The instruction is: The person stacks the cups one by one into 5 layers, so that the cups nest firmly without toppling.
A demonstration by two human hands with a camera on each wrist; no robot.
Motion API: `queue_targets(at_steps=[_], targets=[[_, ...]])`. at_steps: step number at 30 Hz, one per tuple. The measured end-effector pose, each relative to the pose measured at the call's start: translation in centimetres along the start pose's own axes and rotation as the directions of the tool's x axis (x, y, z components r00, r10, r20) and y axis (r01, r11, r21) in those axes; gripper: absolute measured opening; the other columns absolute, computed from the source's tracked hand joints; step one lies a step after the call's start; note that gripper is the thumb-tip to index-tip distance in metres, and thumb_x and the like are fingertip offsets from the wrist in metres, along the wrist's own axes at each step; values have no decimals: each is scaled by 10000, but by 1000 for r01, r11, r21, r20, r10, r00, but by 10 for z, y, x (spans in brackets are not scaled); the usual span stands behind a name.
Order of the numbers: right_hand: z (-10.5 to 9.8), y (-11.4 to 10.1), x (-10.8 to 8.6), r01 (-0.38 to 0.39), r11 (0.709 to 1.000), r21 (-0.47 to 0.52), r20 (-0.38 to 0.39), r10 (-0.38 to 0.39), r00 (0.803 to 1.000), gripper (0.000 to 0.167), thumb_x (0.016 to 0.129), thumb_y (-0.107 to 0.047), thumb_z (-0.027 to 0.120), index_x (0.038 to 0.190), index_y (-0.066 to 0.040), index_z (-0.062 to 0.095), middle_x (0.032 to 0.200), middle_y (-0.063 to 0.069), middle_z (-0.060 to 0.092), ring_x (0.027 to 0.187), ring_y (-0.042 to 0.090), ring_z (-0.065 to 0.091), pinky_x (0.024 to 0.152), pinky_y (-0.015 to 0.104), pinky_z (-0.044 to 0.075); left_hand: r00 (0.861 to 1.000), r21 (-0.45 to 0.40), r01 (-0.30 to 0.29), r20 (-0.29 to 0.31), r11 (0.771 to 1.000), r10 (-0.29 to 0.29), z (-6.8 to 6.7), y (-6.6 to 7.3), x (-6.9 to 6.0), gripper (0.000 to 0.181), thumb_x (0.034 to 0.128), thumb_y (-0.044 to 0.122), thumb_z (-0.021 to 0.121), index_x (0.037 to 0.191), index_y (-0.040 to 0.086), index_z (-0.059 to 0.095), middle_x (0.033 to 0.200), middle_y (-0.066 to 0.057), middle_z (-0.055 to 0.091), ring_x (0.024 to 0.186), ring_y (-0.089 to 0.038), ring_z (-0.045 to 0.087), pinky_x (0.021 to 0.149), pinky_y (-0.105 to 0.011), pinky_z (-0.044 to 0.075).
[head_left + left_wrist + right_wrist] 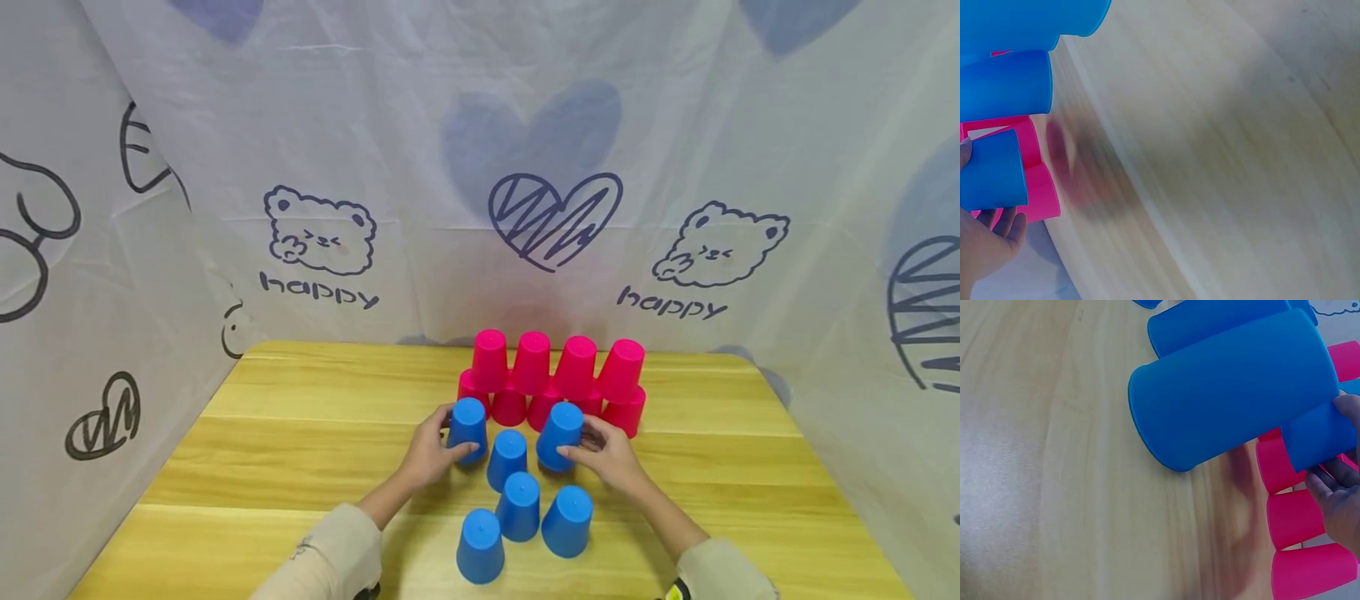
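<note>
My left hand point(432, 451) grips an upside-down blue cup point(468, 427), thumb at the near side. In the left wrist view, the fingers of the left hand point(992, 245) curl round that blue cup point(994, 172). Another inverted blue cup point(560, 433), slightly tilted, is held by my right hand point(613, 457) between thumb and fingers. The right wrist view has this blue cup point(1321, 435) partly behind a nearer one. Between and in front of the hands, several more inverted blue cups stand, including a middle one point(507, 460) and a nearest one point(481, 547).
Just beyond the hands, inverted pink cups stand in two levels, an upper row point(533, 364) resting on a lower row point(510, 407). The wooden table point(315, 425) runs back to a printed white cloth point(442, 292), which also hangs at both sides.
</note>
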State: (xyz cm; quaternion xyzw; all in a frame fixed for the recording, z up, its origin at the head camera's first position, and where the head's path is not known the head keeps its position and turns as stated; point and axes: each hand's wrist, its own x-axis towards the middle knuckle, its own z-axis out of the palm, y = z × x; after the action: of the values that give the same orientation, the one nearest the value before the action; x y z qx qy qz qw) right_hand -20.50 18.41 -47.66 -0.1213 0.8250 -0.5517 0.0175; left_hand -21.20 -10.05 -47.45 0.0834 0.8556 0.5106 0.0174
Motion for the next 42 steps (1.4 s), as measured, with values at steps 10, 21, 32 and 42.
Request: queue_targets(at_steps=[10,21,32,42], targets=[[0,-9,4,-11,1000,-5,-22,11,1000,513,816,-151,703,1268,-1,513,1186,212,599,1101,350,574,914,392,512,998,32,-49,-34,998,50,-7,14,3,568,811,139,709,1301,18,449,1274,-165,552,1170,-352,523,971,-489,456],[-4,-19,6,2,1000,-24,-25,-2,1000,515,827,-145,690,1277,12,496,1202,225,582,1108,364,565,915,414,508,998,26,-67,-22,997,67,-10,26,5,586,803,136,716,1308,21,442,1274,-173,550,1167,-366,523,965,-519,449],[-8,-31,8,-1,999,-48,-48,-1,999,538,816,-140,703,1291,0,492,1229,222,573,1132,378,556,911,424,507,994,42,-103,-25,994,104,-11,40,9,564,804,134,715,1290,17,455,1242,-175,570,1136,-350,544,948,-499,469],[-11,-37,10,-15,999,-51,-63,12,998,537,821,-169,701,1289,-6,494,1230,222,574,1132,376,556,927,439,494,996,48,-89,-22,995,90,-11,49,11,592,807,165,716,1316,49,438,1264,-164,561,1165,-353,531,920,-497,489]])
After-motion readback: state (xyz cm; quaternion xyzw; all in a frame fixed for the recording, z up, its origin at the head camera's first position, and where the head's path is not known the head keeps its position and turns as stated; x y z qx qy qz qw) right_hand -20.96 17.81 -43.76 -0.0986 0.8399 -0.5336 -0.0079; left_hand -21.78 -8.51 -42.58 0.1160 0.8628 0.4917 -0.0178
